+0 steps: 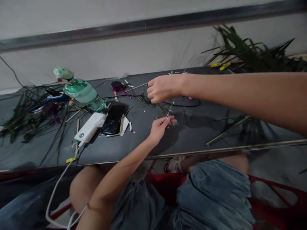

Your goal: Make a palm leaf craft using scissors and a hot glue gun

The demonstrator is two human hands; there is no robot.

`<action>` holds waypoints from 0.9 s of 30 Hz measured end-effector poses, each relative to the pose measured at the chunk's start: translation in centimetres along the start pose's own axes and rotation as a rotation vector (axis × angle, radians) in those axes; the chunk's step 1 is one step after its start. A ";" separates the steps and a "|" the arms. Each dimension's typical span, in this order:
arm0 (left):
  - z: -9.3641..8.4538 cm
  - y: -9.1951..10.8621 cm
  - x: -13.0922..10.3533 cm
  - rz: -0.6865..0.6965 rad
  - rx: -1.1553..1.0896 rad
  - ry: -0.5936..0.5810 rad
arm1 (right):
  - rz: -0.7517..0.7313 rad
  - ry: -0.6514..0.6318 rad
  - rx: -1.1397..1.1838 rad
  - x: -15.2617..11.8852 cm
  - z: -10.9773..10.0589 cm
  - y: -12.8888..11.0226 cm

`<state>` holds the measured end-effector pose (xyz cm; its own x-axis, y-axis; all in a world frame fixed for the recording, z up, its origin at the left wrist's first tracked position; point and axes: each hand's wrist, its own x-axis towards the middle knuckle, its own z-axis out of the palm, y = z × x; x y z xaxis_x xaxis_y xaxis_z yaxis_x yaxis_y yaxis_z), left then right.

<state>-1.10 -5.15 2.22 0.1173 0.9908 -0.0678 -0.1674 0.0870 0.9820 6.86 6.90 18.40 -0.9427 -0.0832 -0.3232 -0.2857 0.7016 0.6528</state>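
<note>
My left hand (159, 129) is just above the front part of the grey table (192, 127). Its thumb and fingers pinch a thin stem with short white strips (170, 108), which points up and away. Farther back, my right hand (165, 88) reaches across the table with its fingers curled closed and pointing left. Whatever it may hold is hidden by the fingers. A thin pale stick (136, 87) ends close to those fingers, but I cannot tell whether they touch. Green leaf scraps (146, 98) lie below and left of the right hand.
At left are a green bottle (83, 92), a white power bank (90, 129) with a cable, and a black phone (114, 118). A purple tape measure (117, 85) lies behind. Long leaves (249, 51) pile at back right, cut leaves (18, 118) at left. A wall runs behind.
</note>
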 end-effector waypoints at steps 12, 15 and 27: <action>-0.3 0.8 -0.2 -0.049 -0.038 0.011 | -0.110 -0.108 0.015 1.3 0.0 -0.4; -0.4 0.8 -0.3 -0.047 -0.013 0.003 | -0.143 -0.115 0.015 1.4 0.5 -0.7; -0.4 0.4 -0.3 -0.113 -0.046 0.023 | -0.182 -0.006 -0.029 0.6 0.5 -0.5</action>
<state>-1.63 -5.34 2.57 0.1155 0.9765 -0.1821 -0.1996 0.2024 0.9587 6.56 6.80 17.55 -0.8739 -0.2026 -0.4418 -0.4563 0.6549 0.6024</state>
